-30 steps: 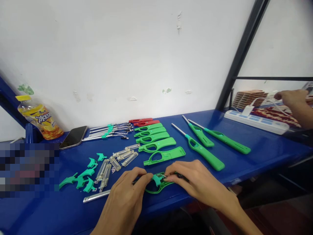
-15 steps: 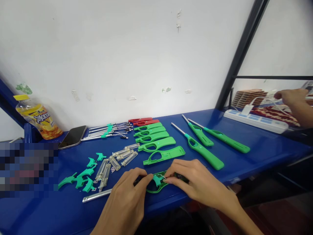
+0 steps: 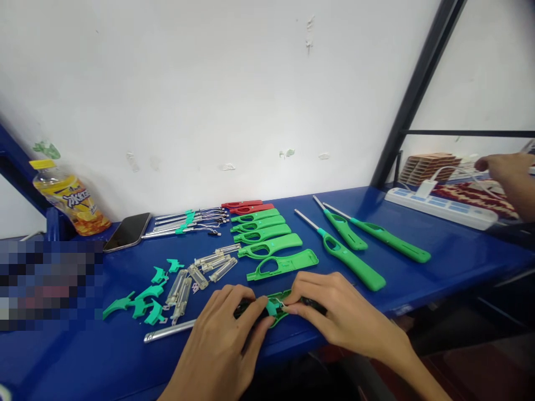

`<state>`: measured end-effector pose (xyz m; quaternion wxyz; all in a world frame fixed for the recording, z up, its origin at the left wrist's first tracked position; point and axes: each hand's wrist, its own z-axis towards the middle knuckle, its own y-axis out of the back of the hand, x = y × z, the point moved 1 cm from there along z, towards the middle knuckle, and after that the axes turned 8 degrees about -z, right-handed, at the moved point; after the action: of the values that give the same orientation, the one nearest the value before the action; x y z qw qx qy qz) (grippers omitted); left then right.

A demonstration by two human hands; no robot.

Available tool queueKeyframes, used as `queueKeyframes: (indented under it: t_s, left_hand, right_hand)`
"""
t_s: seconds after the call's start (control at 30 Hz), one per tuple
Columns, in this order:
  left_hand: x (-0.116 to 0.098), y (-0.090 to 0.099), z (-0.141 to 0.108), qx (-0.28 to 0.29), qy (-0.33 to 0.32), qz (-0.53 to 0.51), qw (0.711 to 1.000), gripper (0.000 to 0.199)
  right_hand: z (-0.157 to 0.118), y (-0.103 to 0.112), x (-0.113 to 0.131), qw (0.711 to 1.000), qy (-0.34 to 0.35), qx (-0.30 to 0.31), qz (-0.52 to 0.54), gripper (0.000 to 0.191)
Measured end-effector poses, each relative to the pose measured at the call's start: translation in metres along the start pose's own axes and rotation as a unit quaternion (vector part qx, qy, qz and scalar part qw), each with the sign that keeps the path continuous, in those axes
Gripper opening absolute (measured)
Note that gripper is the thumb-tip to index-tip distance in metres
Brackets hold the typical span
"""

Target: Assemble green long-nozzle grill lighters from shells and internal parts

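An opened green lighter shell (image 3: 281,320) lies at the table's front edge between my hands, a silver tube (image 3: 169,331) extending from it to the left. My left hand (image 3: 221,337) is closed on its front part, thumb and forefinger at the teal trigger (image 3: 274,307). With pinched fingertips my right hand (image 3: 334,312) works at a thin wire (image 3: 282,304) beside the trigger; the palm covers the handle end. Left of my hands lie loose teal triggers (image 3: 150,291) and clear fuel tanks (image 3: 182,298). A green half shell (image 3: 288,264) lies just behind.
Farther back are more green shells (image 3: 267,229), red shells (image 3: 251,208) and metal tubes with wires (image 3: 179,224). Assembled lighters (image 3: 355,262) lie right. A phone (image 3: 127,231), a drink bottle (image 3: 73,197) and a power strip (image 3: 443,208) flank them. Another person's hand (image 3: 507,170) shows far right.
My left thumb and forefinger have shifted right and down over the trigger, covering most of the shell's finger loop. My right hand stays pinched almost in place. The view has shifted slightly.
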<state>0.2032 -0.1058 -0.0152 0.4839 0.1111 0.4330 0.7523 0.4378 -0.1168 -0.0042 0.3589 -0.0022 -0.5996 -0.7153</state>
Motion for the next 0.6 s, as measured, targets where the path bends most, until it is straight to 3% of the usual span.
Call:
queueKeyframes:
  t_s: [0.6]
  left_hand:
    - [-0.0012,0.0012,-0.0007,0.007,-0.013,0.007,1.000,0.020]
  right_hand:
    - [-0.0022,0.0039,0.0008,0.999,0.025,0.000,-0.034,0.024]
